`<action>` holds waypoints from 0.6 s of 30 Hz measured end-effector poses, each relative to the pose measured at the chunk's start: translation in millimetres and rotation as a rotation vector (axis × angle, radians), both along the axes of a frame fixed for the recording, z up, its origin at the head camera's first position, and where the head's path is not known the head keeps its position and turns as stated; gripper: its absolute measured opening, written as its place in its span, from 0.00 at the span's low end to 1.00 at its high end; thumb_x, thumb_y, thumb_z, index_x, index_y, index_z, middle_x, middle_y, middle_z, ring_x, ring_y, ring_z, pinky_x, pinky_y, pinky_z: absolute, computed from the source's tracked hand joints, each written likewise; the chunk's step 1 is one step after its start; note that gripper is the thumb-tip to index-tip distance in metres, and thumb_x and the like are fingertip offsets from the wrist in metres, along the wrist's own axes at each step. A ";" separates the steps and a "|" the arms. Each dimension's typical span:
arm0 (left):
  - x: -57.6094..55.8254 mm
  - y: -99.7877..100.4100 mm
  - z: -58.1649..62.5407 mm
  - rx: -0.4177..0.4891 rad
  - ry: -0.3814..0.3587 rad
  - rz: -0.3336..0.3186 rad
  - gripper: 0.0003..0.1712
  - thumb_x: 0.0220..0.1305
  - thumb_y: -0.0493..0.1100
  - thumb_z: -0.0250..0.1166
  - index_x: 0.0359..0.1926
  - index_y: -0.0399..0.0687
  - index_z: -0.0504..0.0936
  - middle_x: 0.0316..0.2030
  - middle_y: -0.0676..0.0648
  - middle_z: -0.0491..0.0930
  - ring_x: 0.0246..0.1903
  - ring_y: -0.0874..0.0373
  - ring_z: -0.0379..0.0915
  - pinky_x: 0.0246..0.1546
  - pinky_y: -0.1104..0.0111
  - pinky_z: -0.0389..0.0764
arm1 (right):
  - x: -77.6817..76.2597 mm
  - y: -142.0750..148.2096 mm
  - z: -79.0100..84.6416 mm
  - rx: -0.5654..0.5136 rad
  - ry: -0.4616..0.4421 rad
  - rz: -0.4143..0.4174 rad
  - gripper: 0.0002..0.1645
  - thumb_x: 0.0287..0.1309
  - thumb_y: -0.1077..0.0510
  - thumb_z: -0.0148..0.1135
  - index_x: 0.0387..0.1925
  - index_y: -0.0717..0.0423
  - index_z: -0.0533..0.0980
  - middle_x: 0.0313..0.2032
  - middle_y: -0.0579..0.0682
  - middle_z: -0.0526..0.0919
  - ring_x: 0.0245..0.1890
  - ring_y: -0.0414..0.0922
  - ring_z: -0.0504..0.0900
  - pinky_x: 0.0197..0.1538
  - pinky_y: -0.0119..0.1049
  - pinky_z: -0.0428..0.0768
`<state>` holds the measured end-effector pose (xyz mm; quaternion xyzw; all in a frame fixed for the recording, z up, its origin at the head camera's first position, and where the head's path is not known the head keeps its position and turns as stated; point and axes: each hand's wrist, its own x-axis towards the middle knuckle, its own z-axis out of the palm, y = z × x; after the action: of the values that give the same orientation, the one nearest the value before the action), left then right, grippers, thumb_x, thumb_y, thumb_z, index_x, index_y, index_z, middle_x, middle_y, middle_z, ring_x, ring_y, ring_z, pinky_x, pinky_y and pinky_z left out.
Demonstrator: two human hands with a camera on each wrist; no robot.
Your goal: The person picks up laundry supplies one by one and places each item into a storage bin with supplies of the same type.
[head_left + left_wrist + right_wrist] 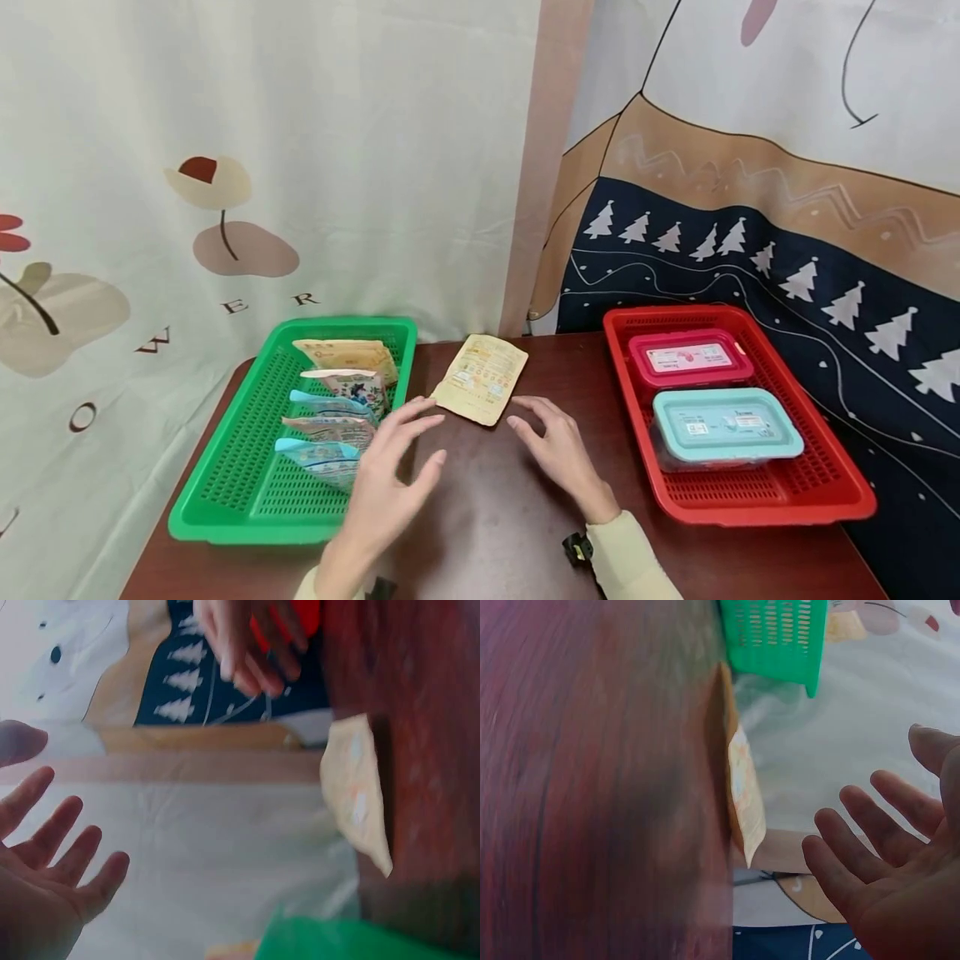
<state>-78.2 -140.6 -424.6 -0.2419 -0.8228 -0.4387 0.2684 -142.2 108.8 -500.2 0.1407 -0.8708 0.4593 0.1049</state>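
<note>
A yellow pouch (482,379) with printed text lies flat on the dark red-brown table, near its back edge. My left hand (392,475) hovers at the pouch's near left side, its fingers spread and holding nothing. On the other side my right hand (557,450) hangs near the pouch's right corner, fingers loosely bent, also holding nothing. In the left wrist view the pouch (356,795) appears apart from the left hand (52,847). The right wrist view shows a gap between the pouch (744,787) and the right hand (900,847).
At the left stands a green basket (217,508) with several pouches (345,417) upright in a row. A red basket (765,510) at the right holds a pink-lidded box (690,357) and a light-blue-lidded box (727,423). Printed curtains (390,167) hang behind the table.
</note>
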 end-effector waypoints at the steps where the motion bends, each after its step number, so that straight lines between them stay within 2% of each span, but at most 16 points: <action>1: -0.6 4.9 -3.2 -0.014 -0.013 0.008 0.27 0.55 0.32 0.73 0.57 0.47 0.84 0.62 0.44 0.79 0.65 0.47 0.72 0.68 0.72 0.66 | -1.3 0.2 -0.6 0.009 -0.007 0.002 0.22 0.68 0.50 0.69 0.58 0.57 0.83 0.56 0.51 0.84 0.59 0.48 0.82 0.61 0.50 0.79; 5: -5.5 24.6 -20.0 -0.097 -0.040 0.071 0.25 0.53 0.34 0.75 0.55 0.44 0.85 0.61 0.45 0.80 0.62 0.48 0.75 0.63 0.64 0.73 | -7.5 1.2 -3.7 0.065 -0.008 0.007 0.23 0.67 0.52 0.70 0.58 0.59 0.82 0.56 0.53 0.84 0.58 0.50 0.82 0.60 0.51 0.80; 9: -13.4 40.0 -36.6 -0.179 -0.102 0.142 0.27 0.51 0.35 0.78 0.54 0.43 0.84 0.60 0.45 0.79 0.60 0.47 0.75 0.57 0.53 0.78 | -13.9 3.2 -6.1 0.110 0.003 0.012 0.21 0.66 0.55 0.70 0.58 0.59 0.82 0.56 0.53 0.84 0.58 0.51 0.82 0.60 0.51 0.80; 14: -25.6 52.4 -51.4 -0.261 -0.231 0.163 0.31 0.52 0.38 0.79 0.59 0.41 0.81 0.62 0.41 0.76 0.61 0.42 0.74 0.57 0.48 0.78 | -18.3 7.4 -8.3 0.120 -0.028 -0.007 0.20 0.67 0.56 0.69 0.58 0.58 0.83 0.57 0.53 0.84 0.58 0.51 0.82 0.60 0.52 0.80; 18: -36.8 57.1 -59.9 -0.284 -0.296 0.167 0.32 0.53 0.38 0.78 0.61 0.40 0.80 0.64 0.39 0.75 0.62 0.39 0.73 0.57 0.45 0.77 | -20.6 9.8 -10.2 0.133 -0.028 -0.011 0.19 0.67 0.56 0.69 0.57 0.57 0.83 0.56 0.53 0.84 0.58 0.51 0.83 0.60 0.51 0.80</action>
<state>-115.0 -83.4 -484.4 -0.1412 -0.9240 -0.3251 0.1435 -162.8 118.6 -510.4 0.1359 -0.9015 0.4019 0.0857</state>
